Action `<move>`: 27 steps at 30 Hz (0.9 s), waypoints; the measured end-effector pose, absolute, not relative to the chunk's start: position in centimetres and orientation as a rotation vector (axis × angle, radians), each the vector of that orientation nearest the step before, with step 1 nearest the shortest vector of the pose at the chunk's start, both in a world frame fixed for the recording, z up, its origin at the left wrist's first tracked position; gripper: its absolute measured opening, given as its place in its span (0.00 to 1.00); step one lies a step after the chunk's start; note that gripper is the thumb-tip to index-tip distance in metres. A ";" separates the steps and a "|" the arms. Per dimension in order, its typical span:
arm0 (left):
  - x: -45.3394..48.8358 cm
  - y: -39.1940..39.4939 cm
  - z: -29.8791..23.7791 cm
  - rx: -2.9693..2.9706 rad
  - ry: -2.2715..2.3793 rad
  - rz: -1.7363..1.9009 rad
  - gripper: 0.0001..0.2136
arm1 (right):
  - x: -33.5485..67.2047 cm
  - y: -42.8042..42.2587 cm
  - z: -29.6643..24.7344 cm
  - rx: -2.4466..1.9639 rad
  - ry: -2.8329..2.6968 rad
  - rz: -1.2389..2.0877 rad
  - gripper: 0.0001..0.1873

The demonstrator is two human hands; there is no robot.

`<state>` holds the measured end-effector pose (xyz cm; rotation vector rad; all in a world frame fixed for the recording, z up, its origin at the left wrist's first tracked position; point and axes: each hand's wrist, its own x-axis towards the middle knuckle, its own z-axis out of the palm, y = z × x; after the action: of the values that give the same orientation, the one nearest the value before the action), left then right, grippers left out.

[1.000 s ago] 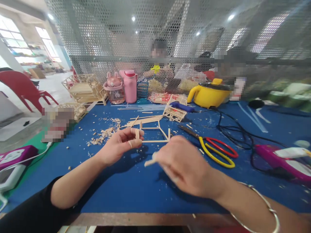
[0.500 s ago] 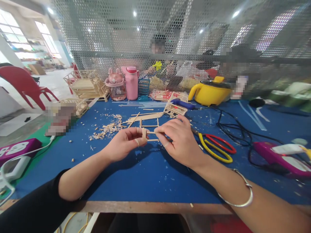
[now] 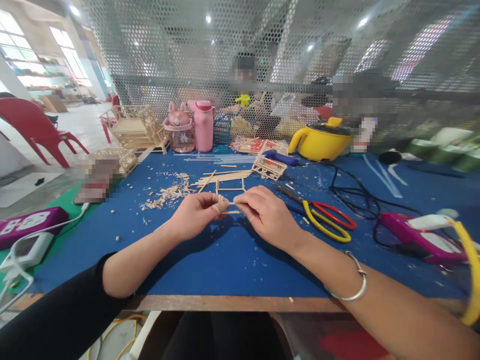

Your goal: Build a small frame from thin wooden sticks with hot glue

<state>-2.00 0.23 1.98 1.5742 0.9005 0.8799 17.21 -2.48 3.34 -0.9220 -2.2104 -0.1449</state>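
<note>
My left hand is closed, its thumb and fingers pinching one end of a small wooden stick frame over the front half of the blue table. At the other end, the fingertips of my right hand are pinched around the sticks. Two thin parallel sticks show in the gap between the hands; my fingers cover the joints. Just beyond my fingertips is a thin stick crossbar with short uprights; whether it joins the held frame I cannot tell. Scissors with red and yellow handles lie right of my right hand.
Wood scraps and loose sticks lie beyond the hands. A small stick model, a blue-handled tool and a yellow pot stand farther back. Black cable winds at right. A mesh screen rises behind.
My hands have drawn slightly closer together, still holding the frame. The view has shifted a little, and a yellow strip now shows at the right edge.
</note>
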 end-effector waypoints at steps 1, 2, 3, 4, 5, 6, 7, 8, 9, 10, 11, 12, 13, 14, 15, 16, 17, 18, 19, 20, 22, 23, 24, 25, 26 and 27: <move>-2.0 0.2 1.9 1.593 0.915 0.889 0.16 | 17.1 -2.5 3.2 -0.925 -2.205 -0.140 0.07; -2.0 0.2 1.8 1.612 0.925 0.895 0.16 | 17.1 -2.4 3.1 -0.928 -2.202 -0.134 0.08; -2.0 0.2 1.7 1.628 0.934 0.899 0.16 | 17.1 -2.4 3.1 -0.929 -2.205 -0.126 0.08; -2.0 0.3 1.7 1.640 0.943 0.901 0.16 | 17.1 -2.4 3.1 -0.924 -2.213 -0.117 0.08; -2.0 0.3 1.6 1.649 0.954 0.899 0.16 | 17.3 -2.4 3.1 -0.913 -2.225 -0.113 0.08; -2.0 0.3 1.7 1.654 0.969 0.896 0.16 | 17.6 -2.4 3.3 -0.897 -2.232 -0.111 0.09; -2.0 0.3 1.7 1.657 0.984 0.893 0.17 | 18.0 -2.3 3.5 -0.886 -2.228 -0.108 0.12; -2.1 0.3 1.7 1.658 0.995 0.892 0.17 | 18.6 -2.3 3.7 -0.885 -2.207 -0.093 0.16; -2.1 0.3 1.8 1.657 1.004 0.893 0.17 | 19.3 -2.2 4.0 -0.897 -2.167 -0.060 0.21; -2.1 0.3 1.8 1.654 1.011 0.894 0.18 | 20.0 -2.1 4.3 -0.921 -2.112 -0.005 0.24; -2.1 0.3 1.9 1.648 1.015 0.897 0.18 | 20.8 -2.0 4.6 -0.957 -2.056 0.073 0.25; -2.1 0.3 1.9 1.643 1.016 0.898 0.19 | 21.5 -1.8 4.8 -0.998 -2.011 0.166 0.24; -2.1 0.3 2.0 1.643 1.015 0.896 0.19 | 22.1 -1.7 5.0 -1.040 -1.987 0.266 0.21; -2.1 0.3 2.0 1.644 1.014 0.895 0.19 | 22.5 -1.6 5.2 -1.082 -1.988 0.360 0.18; -2.2 0.3 2.0 1.646 1.010 0.892 0.19 | 22.8 -1.5 5.3 -1.122 -2.006 0.437 0.15; -2.2 0.3 2.0 1.648 1.006 0.891 0.19 | 22.9 -1.5 5.3 -1.157 -2.029 0.489 0.13; -2.2 0.3 2.1 1.649 1.004 0.894 0.18 | 22.9 -1.4 5.3 -1.189 -2.049 0.516 0.12; -2.2 0.3 2.1 1.650 1.004 0.899 0.18 | 22.8 -1.4 5.3 -1.216 -2.058 0.519 0.11; -2.2 0.3 2.1 1.651 1.004 0.907 0.18 | 22.6 -1.4 5.2 -1.243 -2.053 0.508 0.10; -2.2 0.3 2.1 1.653 1.006 0.914 0.18 | 22.4 -1.4 5.1 -1.268 -2.038 0.493 0.10; -2.2 0.3 2.1 1.656 1.009 0.921 0.18 | 22.0 -1.3 4.8 -1.311 -2.002 0.481 0.09; -2.2 0.4 2.1 1.658 1.008 0.918 0.18 | 21.8 -1.3 4.7 -1.326 -1.987 0.483 0.09; -2.2 0.4 2.1 1.657 1.005 0.915 0.18 | 21.7 -1.3 4.7 -1.335 -1.974 0.491 0.09; -2.2 0.4 2.1 1.656 1.001 0.910 0.17 | 21.7 -1.3 4.6 -1.340 -1.962 0.507 0.09; -2.2 0.4 2.1 1.658 0.997 0.907 0.17 | 21.6 -1.2 4.6 -1.342 -1.949 0.529 0.08; -2.3 0.4 2.1 1.664 0.996 0.905 0.17 | 21.6 -1.2 4.5 -1.343 -1.933 0.557 0.08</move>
<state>-2.27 0.42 2.08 1.6642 0.9964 0.9050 21.57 -1.21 4.51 -1.3430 -1.9326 0.5567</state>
